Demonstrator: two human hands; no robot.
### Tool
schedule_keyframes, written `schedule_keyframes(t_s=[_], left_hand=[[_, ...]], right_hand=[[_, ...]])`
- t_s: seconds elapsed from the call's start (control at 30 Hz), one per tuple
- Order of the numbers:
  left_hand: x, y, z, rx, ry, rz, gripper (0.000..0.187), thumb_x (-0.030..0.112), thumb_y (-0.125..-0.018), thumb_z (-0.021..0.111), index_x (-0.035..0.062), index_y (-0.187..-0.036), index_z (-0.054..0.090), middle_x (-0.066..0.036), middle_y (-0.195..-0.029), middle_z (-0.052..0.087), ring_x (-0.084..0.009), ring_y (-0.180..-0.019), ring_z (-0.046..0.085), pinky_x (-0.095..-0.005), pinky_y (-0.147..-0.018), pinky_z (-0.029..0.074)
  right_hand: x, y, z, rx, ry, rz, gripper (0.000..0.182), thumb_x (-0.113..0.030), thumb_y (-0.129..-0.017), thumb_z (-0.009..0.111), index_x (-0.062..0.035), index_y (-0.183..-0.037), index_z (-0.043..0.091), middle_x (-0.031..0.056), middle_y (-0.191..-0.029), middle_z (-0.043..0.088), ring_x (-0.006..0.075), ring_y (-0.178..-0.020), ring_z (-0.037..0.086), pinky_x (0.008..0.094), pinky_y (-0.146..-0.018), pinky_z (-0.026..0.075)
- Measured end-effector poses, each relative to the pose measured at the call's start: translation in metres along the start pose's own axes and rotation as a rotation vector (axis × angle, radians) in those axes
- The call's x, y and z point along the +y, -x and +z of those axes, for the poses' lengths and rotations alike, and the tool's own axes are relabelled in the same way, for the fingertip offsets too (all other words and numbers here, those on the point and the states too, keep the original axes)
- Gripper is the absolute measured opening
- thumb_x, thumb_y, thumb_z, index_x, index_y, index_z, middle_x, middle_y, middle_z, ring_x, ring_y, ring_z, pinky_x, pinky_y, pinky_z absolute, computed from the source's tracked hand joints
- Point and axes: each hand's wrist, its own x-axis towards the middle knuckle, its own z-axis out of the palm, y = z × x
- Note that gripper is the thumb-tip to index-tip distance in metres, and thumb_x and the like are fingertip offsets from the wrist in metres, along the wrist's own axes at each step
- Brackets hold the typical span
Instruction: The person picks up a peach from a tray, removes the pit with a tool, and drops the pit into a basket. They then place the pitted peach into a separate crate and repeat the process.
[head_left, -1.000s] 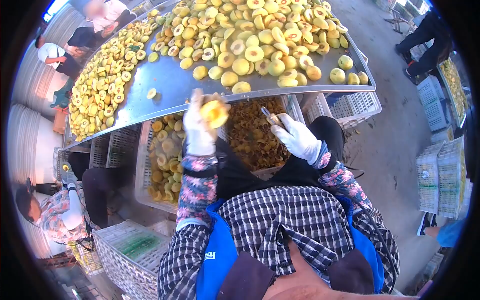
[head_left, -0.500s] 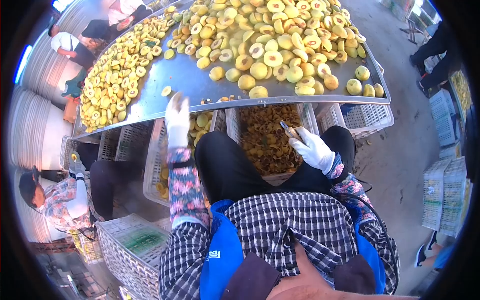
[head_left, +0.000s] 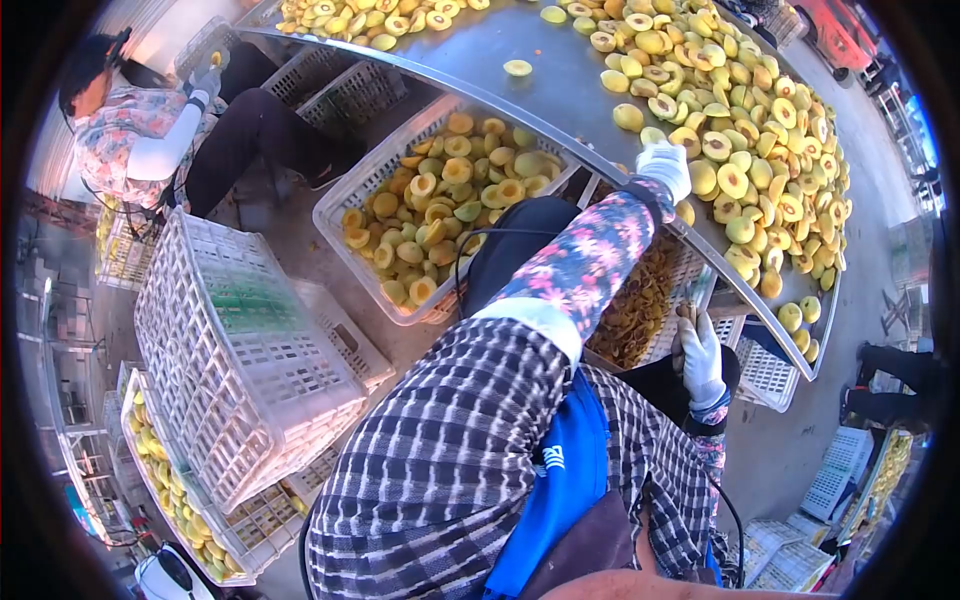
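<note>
My left hand (head_left: 665,165), in a white glove, reaches over the edge of the steel table (head_left: 570,85) and rests among halved yellow fruits (head_left: 735,150). Only the back of the glove shows, so its fingers are hidden. My right hand (head_left: 700,355), also gloved, stays low by my knee and grips a small pitting knife (head_left: 694,300). The knife points toward the crate of brown pits (head_left: 640,300) under the table. A white crate of halved fruits (head_left: 335,235) sits to the left of my legs.
An upturned white crate (head_left: 240,340) stands at my left, over a crate with more fruit (head_left: 165,480). A seated co-worker in a flowered sleeve (head_left: 140,130) works at the upper left. Empty crates (head_left: 765,370) lie under the table's right end.
My head has turned left, so the view swings. My left hand went from beside the fruit crate up onto the table among the fruit. My right hand keeps the knife.
</note>
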Motion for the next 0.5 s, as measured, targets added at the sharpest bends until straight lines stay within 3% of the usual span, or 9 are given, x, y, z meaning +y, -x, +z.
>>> schedule_keyframes(t_s=[0.07,0.1,0.13,0.17,0.23,0.3,0.33,0.43,0.5], left_hand=[[-0.002,0.001,-0.023,0.083,0.307,-0.048,0.035,0.031,-0.075,0.064,0.0054,-0.1,0.064,-0.021,-0.105,0.062,-0.0339,-0.1,0.061,-0.0409,-0.087,0.048],[-0.003,0.014,-0.04,0.093,0.737,-0.033,0.032,0.029,-0.077,0.066,0.0053,-0.098,0.065,-0.023,-0.103,0.061,-0.033,-0.097,0.061,-0.0397,-0.083,0.05],[-0.024,0.013,-0.037,0.073,0.82,0.397,0.028,0.028,-0.086,0.059,0.0066,-0.102,0.064,-0.018,-0.105,0.063,-0.0305,-0.095,0.062,-0.0379,-0.078,0.051],[0.0,0.045,-0.072,-0.116,1.335,-0.027,0.03,0.032,-0.096,0.047,0.0085,-0.107,0.062,-0.013,-0.105,0.064,-0.0254,-0.094,0.062,-0.0354,-0.077,0.052],[-0.007,0.051,-0.066,-0.295,1.862,-0.333,0.04,0.042,-0.098,0.04,0.0105,-0.112,0.06,-0.008,-0.106,0.064,-0.0212,-0.09,0.063,-0.0343,-0.072,0.054],[0.005,0.074,-0.081,-0.308,1.779,-0.508,0.045,0.047,-0.098,0.037,0.0106,-0.113,0.059,-0.007,-0.104,0.066,-0.0192,-0.083,0.064,-0.0312,-0.065,0.053],[-0.001,0.081,-0.085,-0.412,1.695,-0.439,0.047,0.048,-0.098,0.037,0.0105,-0.114,0.059,-0.007,-0.103,0.066,-0.0187,-0.081,0.064,-0.0305,-0.061,0.052],[0.008,0.105,-0.086,-0.515,1.62,-0.364,0.053,0.053,-0.097,0.035,0.0087,-0.115,0.059,-0.008,-0.101,0.067,-0.0173,-0.079,0.064,-0.0277,-0.055,0.048],[0.018,0.112,-0.082,-0.396,1.611,-0.393,0.059,0.057,-0.097,0.034,0.0066,-0.115,0.059,-0.007,-0.096,0.065,-0.0149,-0.078,0.062,-0.0273,-0.053,0.048]], right_hand=[[0.0,-0.006,0.006,0.038,-0.012,-0.033,0.028,-0.021,-0.096,0.051,-0.0058,-0.119,0.051,-0.0049,-0.068,0.048,0.0023,-0.052,0.042,0.0177,-0.044,0.034],[0.002,-0.002,0.006,0.086,-0.034,-0.051,0.027,-0.02,-0.096,0.051,-0.0055,-0.118,0.052,-0.0045,-0.07,0.049,0.0026,-0.053,0.043,0.0181,-0.045,0.035],[-0.005,0.002,0.009,0.08,-0.042,-0.083,0.025,-0.018,-0.096,0.052,-0.0052,-0.117,0.053,-0.0044,-0.072,0.05,0.0032,-0.056,0.045,0.0191,-0.048,0.037],[-0.005,-0.002,0.009,0.072,-0.103,-0.097,0.024,-0.016,-0.096,0.052,-0.0051,-0.117,0.053,-0.0048,-0.072,0.049,0.0039,-0.056,0.044,0.0198,-0.048,0.037],[-0.027,0.003,0.013,0.057,-0.055,-0.169,0.023,-0.016,-0.096,0.052,-0.0062,-0.117,0.052,-0.0043,-0.073,0.05,0.0027,-0.056,0.044,0.0199,-0.048,0.036],[-0.035,-0.005,0.016,0.135,0.173,-0.418,0.022,-0.015,-0.093,0.054,-0.0036,-0.113,0.052,0.0096,-0.078,0.056,0.0234,-0.069,0.059,0.0341,-0.063,0.046],[-0.042,-0.009,0.019,0.149,0.198,-0.477,0.024,-0.016,-0.091,0.056,-0.0022,-0.111,0.051,0.018,-0.087,0.058,0.0361,-0.083,0.06,0.0403,-0.072,0.047],[-0.056,-0.017,0.021,0.304,0.586,-0.868,0.029,-0.019,-0.09,0.059,-0.0023,-0.111,0.049,0.0213,-0.084,0.062,0.0405,-0.078,0.062,0.0445,-0.064,0.049],[-0.066,-0.016,0.03,0.405,0.52,-0.783,0.029,-0.019,-0.089,0.06,-0.0028,-0.111,0.048,0.0211,-0.08,0.063,0.0398,-0.074,0.063,0.0444,-0.061,0.05]])
